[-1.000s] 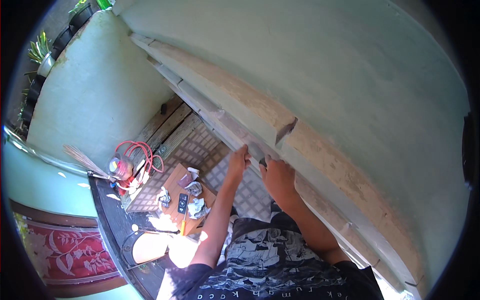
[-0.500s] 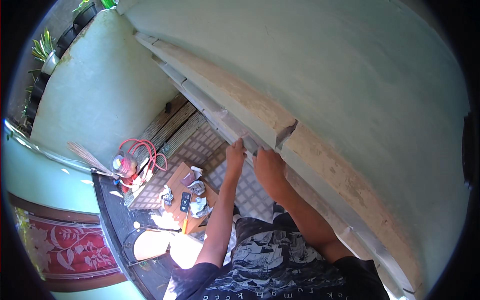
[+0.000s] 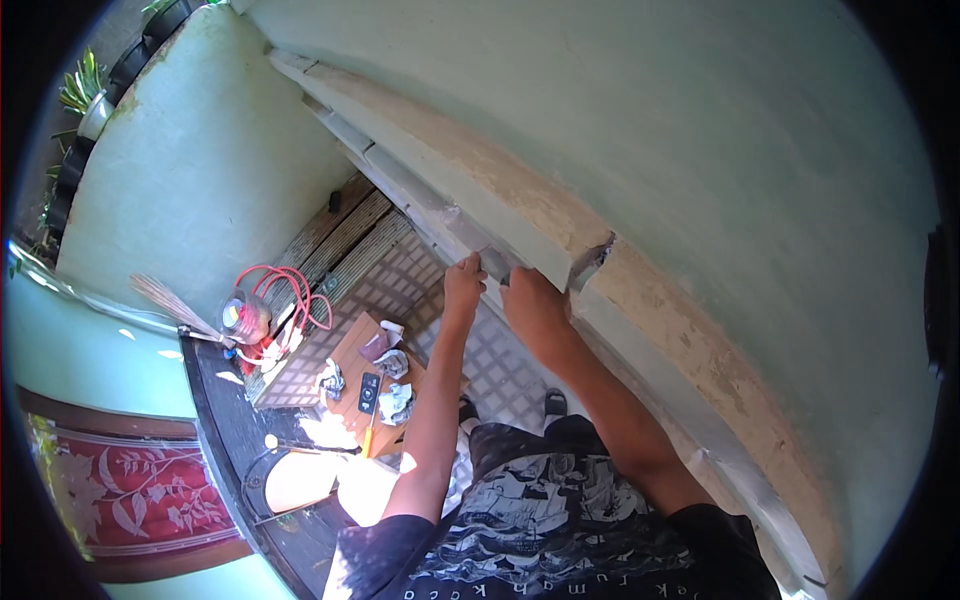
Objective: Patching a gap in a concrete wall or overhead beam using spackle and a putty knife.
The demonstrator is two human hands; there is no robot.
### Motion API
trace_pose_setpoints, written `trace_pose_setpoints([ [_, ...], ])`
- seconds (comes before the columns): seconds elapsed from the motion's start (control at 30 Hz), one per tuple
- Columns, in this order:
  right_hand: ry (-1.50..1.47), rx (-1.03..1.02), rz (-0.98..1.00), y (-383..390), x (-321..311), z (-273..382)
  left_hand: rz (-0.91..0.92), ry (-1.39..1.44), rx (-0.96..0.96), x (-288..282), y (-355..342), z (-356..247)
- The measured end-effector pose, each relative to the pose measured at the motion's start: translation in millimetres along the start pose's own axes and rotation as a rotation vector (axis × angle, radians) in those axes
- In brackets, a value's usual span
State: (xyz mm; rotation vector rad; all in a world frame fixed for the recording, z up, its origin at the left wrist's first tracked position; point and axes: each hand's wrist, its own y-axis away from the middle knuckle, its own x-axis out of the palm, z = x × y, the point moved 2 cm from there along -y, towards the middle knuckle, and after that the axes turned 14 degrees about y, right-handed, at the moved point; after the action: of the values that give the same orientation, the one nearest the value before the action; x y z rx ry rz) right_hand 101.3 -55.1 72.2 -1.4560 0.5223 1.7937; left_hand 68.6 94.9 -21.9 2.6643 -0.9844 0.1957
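My left hand (image 3: 463, 290) and my right hand (image 3: 536, 308) are raised in front of a pale ledge on the green wall. Between them shows a small flat grey tool, like a scraper blade (image 3: 494, 264), with a dark part at my right fingers. My right hand is closed round its end. The fingers of my left hand are pinched together at the other end, and what they grip is too small to make out. Both hands are close to the lower pale band (image 3: 422, 192) of the ledge, below a chipped gap (image 3: 592, 262) in its upper beige strip.
A wooden board (image 3: 352, 345) below at left bears a phone (image 3: 369, 392), crumpled paper (image 3: 397, 404) and an orange-handled tool (image 3: 368, 440). Beyond lie a red hose (image 3: 318, 297), a clear container (image 3: 243, 318) and a stick broom (image 3: 165, 300). Potted plants (image 3: 95, 115) line the far-left wall top.
Both hands have shifted slightly up and left in view, and the grey piece between them shows more. My sandalled feet have come into sight below.
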Motion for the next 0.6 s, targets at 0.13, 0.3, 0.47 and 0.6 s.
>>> trace_pose_setpoints([
  [0.13,-0.012,0.062,0.073,1.9,-9.2,-3.3,0.005,0.005,-0.149,7.0,11.3,2.9],
  [0.3,-0.049,-0.034,-0.039,-3.6,-6.6,-5.1,0.028,0.065,-0.146,1.0,2.8,-2.2],
  [0.47,0.029,0.005,-0.012,3.3,-4.0,2.4,-0.031,-0.007,-0.069,-2.5,4.7,7.1],
  [0.6,-0.076,-0.017,-0.016,-3.6,-4.6,-1.1,0.031,0.023,-0.123,-5.4,-3.9,0.4],
])
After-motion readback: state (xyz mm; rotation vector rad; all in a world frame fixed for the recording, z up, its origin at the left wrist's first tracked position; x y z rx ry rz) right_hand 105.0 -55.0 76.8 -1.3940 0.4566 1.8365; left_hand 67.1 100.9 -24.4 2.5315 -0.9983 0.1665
